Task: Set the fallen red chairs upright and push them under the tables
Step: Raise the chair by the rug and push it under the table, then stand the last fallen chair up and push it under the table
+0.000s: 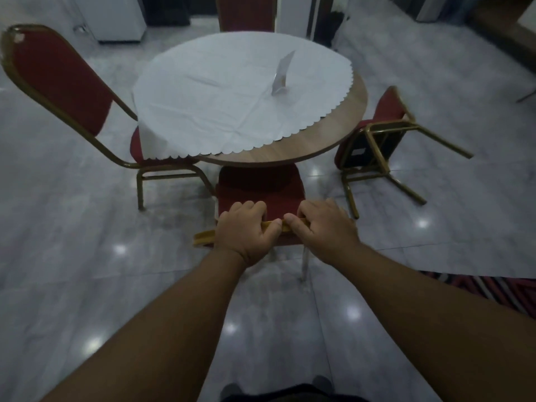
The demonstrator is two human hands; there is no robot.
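A red chair with a gold frame stands upright right in front of me, its seat partly under the round table. My left hand and my right hand both grip the gold top rail of its backrest. To the right of the table a second red chair lies tipped on its side with its gold legs sticking out. At the left, another red chair stands upright with its seat under the tablecloth. A fourth red chair's back shows beyond the table.
A white scalloped tablecloth covers most of the table, with a clear card stand on it. The floor is glossy grey tile. A patterned rug edge lies at the right. White cabinets stand at the back left.
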